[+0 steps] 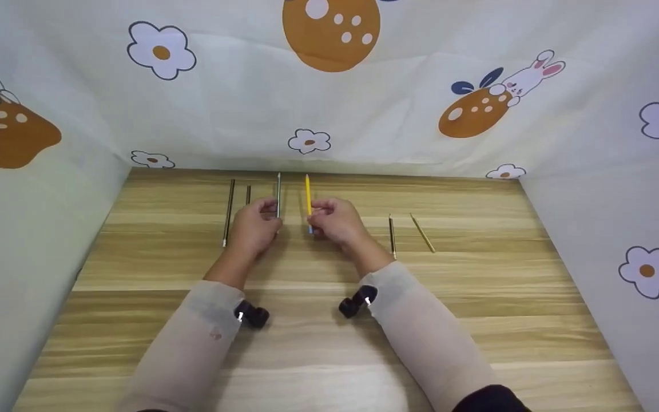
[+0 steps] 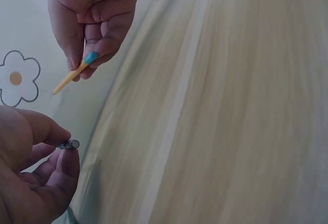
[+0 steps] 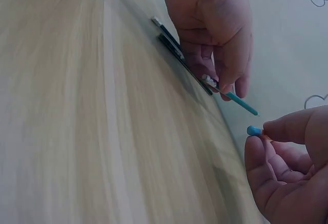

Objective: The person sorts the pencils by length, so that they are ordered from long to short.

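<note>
left hand: the left hand is nearly closed, thumb and fingers pinching the green pencil near its eraser end.
green pencil: the green pencil is in the left hand's pinch over the far part of the table, tip toward the patterned cloth.
right hand: the right hand is likewise nearly closed, thumb and fingers pinching the yellow pencil near its blue end.
yellow pencil: the yellow pencil is in the right hand's pinch, just beside the green one and apart from it, its tip also toward the cloth.
left side of the table: a long dark pencil lies with its white end toward the person; a second dark pencil lies between it and the left hand, partly hidden.
right side of the table: a black pencil lies near the right wrist; a gold pencil slants beside it, farther right.
sleeves: pale sleeves cover both forearms.
</note>
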Tool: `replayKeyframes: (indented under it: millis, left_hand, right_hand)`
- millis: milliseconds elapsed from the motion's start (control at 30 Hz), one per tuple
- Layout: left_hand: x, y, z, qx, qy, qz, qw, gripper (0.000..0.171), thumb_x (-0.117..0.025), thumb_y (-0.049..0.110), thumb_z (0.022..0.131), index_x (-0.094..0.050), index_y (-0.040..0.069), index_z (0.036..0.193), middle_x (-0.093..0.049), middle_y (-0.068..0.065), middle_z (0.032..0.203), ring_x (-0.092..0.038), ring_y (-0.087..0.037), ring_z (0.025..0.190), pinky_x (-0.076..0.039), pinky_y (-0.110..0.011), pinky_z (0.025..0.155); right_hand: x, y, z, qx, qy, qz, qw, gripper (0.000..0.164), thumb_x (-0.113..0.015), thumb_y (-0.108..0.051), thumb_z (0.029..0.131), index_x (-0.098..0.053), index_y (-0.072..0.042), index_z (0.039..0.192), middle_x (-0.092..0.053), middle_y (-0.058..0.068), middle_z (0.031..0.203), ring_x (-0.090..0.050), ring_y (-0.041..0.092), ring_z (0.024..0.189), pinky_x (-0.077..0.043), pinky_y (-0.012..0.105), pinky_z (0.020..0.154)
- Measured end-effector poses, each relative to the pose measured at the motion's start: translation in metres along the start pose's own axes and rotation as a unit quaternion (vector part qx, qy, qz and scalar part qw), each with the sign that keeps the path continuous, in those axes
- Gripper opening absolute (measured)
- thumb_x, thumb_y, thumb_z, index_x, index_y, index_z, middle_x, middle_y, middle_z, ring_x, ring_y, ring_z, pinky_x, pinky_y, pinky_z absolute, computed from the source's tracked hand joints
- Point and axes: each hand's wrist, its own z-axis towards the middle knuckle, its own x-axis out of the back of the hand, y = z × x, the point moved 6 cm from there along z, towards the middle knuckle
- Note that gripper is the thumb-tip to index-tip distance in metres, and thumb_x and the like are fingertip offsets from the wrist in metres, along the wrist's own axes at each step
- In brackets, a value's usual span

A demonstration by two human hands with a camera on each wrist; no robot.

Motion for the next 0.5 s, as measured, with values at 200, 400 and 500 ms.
replayKeyframes:
  millis: [200, 400, 500]
  left_hand:
    - [0.016, -0.003, -0.001, 0.006, -0.004, 0.030, 0.9995, 0.055, -0.066, 0.010, 0.097, -0.056, 0.006, 0.152, -0.066, -0.013, 0.145, -0.068, -0.028, 0.127, -0.063, -0.037, 0.097]
    - [0.029, -0.007, -0.004, -0.008, 0.016, 0.080, 0.9966, 0.050, -0.065, 0.011, 0.096, -0.062, 0.003, 0.145, -0.069, -0.017, 0.141, -0.066, -0.032, 0.130, -0.055, -0.047, 0.111]
    - [0.030, -0.010, -0.004, -0.013, 0.023, 0.099, 0.9948, 0.047, -0.065, 0.011, 0.095, -0.065, 0.002, 0.142, -0.071, -0.019, 0.136, -0.067, -0.034, 0.127, -0.055, -0.048, 0.110]
  right_hand:
    - [-0.019, 0.000, 0.003, -0.002, -0.009, 0.005, 1.000, 0.040, -0.073, 0.003, 0.091, -0.070, 0.002, 0.131, -0.074, 0.008, 0.102, -0.070, 0.014, 0.079, -0.065, 0.027, 0.071]
    - [-0.032, -0.004, 0.005, 0.001, -0.007, -0.015, 1.000, 0.039, -0.074, 0.001, 0.092, -0.072, 0.001, 0.131, -0.078, 0.010, 0.102, -0.071, 0.012, 0.074, -0.066, 0.031, 0.071]
    - [-0.037, -0.005, 0.007, -0.005, -0.008, -0.022, 1.000, 0.038, -0.076, 0.001, 0.092, -0.072, 0.001, 0.129, -0.080, 0.011, 0.103, -0.072, 0.012, 0.073, -0.066, 0.033, 0.073]
